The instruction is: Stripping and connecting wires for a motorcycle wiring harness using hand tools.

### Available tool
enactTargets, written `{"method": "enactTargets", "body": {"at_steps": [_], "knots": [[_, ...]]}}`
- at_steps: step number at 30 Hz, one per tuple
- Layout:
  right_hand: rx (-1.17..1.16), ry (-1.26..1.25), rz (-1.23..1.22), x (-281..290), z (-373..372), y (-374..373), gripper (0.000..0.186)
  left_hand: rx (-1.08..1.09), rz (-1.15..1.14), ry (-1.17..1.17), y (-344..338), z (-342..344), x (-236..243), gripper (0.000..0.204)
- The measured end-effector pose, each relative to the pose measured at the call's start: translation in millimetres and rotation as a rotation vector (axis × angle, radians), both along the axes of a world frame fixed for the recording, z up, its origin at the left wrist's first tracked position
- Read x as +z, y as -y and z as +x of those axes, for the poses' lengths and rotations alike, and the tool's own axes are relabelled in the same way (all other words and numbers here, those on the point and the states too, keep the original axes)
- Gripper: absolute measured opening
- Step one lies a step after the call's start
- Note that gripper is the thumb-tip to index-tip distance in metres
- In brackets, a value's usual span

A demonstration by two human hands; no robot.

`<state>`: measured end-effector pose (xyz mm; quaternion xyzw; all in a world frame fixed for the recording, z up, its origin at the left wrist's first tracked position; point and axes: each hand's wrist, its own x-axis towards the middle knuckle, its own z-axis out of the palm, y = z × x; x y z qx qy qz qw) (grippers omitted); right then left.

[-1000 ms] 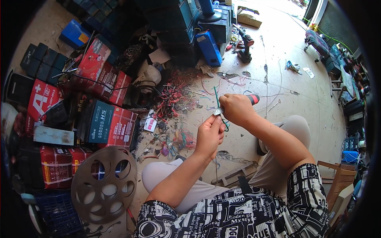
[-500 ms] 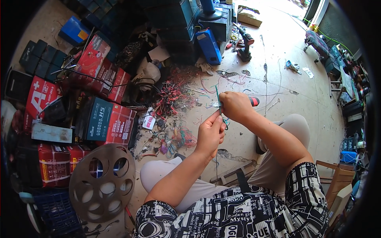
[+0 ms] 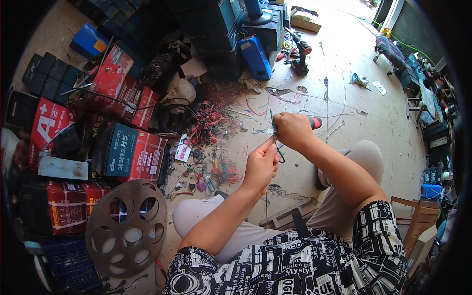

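Observation:
Both my hands meet above the floor between my bent knees. My left hand (image 3: 260,168) is closed on a thin dark green wire (image 3: 281,157), pinching it between thumb and finger; the wire loops beside it and hangs below. My right hand (image 3: 294,129) is closed at the wire's upper part, just above and right of my left fingertips, where a short green length (image 3: 272,115) sticks up. A small pale, shiny piece (image 3: 270,131) shows there, too small to make out. A red-and-black tool (image 3: 314,123) shows behind my right hand, partly hidden.
Red and teal boxed packs (image 3: 123,150), a perforated metal disc (image 3: 101,228) and a blue crate (image 3: 64,265) crowd the left. Wire scraps (image 3: 211,118) litter the floor. A cordless drill (image 3: 300,64), blue pack (image 3: 253,56) and cardboard box (image 3: 305,22) are ahead; a wheeled seat (image 3: 388,51) is right.
My hands have risen and shifted very slightly, still together on the wire. The pale shiny piece at my fingertips has changed angle, and the upright green end has moved a little to the right.

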<state>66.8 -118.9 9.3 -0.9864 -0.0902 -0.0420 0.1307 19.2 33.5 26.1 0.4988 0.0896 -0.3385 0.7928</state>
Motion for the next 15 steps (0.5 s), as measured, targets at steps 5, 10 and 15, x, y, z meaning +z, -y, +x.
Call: {"method": "enactTargets", "body": {"at_steps": [5, 10, 15], "knots": [[-0.038, 0.083, 0.010, -13, 4, 0, 0.004, -0.008, -0.021, -0.056, 0, 4, -2, 0.037], [-0.089, 0.126, -0.032, -20, 10, 12, 0.008, -0.013, -0.019, -0.102, 0, 1, -3, 0.037], [-0.145, 0.063, -0.077, -9, 13, 15, 0.011, -0.025, -0.033, -0.083, -1, -2, -4, 0.036]]}}
